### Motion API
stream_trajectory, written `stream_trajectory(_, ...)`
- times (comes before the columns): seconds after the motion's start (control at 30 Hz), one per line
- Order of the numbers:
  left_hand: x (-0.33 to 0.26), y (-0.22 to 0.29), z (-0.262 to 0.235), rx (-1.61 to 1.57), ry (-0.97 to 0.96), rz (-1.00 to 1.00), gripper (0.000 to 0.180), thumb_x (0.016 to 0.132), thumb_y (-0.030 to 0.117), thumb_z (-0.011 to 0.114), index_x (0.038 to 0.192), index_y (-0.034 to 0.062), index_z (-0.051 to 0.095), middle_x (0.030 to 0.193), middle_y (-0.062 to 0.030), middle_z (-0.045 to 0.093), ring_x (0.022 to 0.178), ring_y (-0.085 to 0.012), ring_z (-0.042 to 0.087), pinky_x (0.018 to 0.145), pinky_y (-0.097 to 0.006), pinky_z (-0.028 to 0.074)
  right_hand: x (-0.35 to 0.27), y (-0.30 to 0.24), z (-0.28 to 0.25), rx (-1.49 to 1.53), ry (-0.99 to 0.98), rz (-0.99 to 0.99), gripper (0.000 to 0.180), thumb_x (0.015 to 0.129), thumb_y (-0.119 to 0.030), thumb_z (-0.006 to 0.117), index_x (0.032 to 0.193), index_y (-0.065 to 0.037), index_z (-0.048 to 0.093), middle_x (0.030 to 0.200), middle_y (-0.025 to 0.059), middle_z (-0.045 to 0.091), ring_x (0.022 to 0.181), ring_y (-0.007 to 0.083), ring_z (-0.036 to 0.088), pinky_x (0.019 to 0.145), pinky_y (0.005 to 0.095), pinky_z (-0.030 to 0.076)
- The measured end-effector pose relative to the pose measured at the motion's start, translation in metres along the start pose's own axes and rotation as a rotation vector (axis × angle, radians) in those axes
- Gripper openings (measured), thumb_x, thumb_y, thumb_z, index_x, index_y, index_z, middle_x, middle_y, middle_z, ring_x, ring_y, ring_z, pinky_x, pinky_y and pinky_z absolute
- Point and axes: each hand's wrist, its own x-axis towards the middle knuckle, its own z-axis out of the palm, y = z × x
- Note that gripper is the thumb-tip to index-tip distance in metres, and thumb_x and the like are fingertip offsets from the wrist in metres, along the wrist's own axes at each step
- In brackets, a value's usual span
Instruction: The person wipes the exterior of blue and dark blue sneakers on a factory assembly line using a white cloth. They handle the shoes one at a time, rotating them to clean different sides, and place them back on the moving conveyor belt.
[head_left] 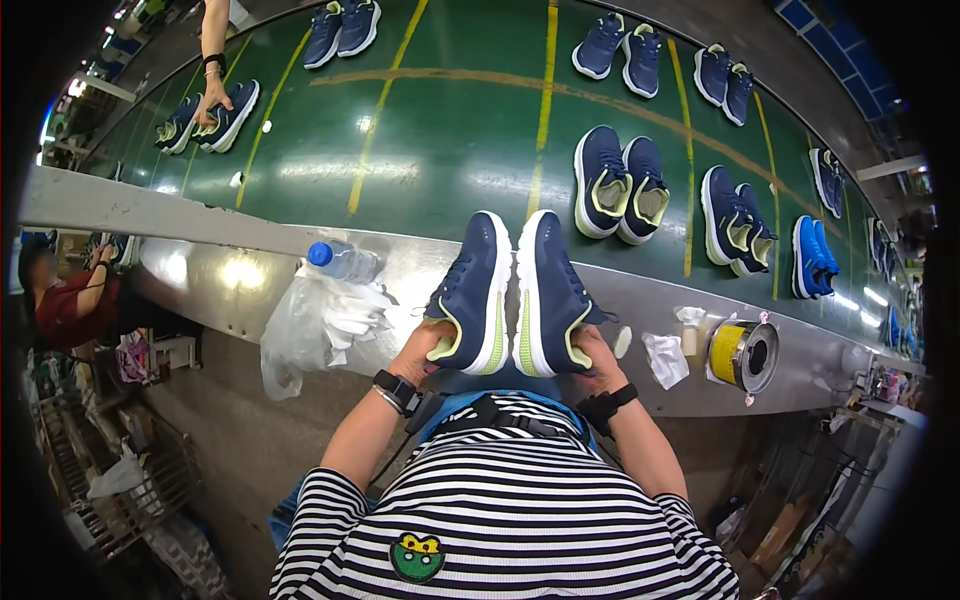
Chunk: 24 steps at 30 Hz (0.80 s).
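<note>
Two navy sneakers with white soles and pale green trim are held up side by side in front of me, toes pointing away and soles turned toward each other with a narrow gap. My left hand [422, 350] grips the left sneaker [467, 280] by its heel, fingers partly inside the opening. In the same way my right hand [598, 358] is closed on the heel of the right sneaker [552, 285]. Both shoes are over the metal ledge [420, 262] at the near edge of the green conveyor belt [450, 150].
Several pairs of navy sneakers [620, 185] and a bright blue pair [813, 258] stand on the belt. A water bottle [345, 262], white plastic bag [315, 325] and round tin [742, 355] lie along the ledge. Another person's hand [212, 102] touches shoes at far left.
</note>
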Motion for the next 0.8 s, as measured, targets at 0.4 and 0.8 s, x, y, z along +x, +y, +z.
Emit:
stream_trajectory(0.4, 0.0, 0.016, -0.005, 0.493, -0.096, 0.533, 0.071, 0.072, -0.006, 0.055, 0.135, 0.0055, 0.025, 0.128, -0.0114, 0.042, 0.116, -0.017, 0.04, 0.097, -0.027, 0.029, 0.004, -0.001, 0.003, -0.257, -0.135, -0.238, 0.055, 0.077, -0.006, 0.06, 0.128, -0.004, 0.038, 0.119, 0.0059, 0.049, 0.107, 0.0142, 0.047, 0.092, 0.0268, 0.036)
stream_trajectory(0.8, -0.027, 0.027, 0.013, 1.123, 0.311, 0.8, 0.09, 0.056, 0.003, 0.063, 0.133, -0.002, 0.017, 0.119, -0.0228, 0.038, 0.111, -0.0371, 0.037, 0.096, -0.04, 0.028, -0.008, 0.009, 0.026, -0.988, 0.139, -0.768, 0.075, 0.06, -0.004, 0.059, 0.13, -0.005, 0.033, 0.115, 0.0149, 0.042, 0.109, 0.0278, 0.041, 0.095, 0.0356, 0.032)
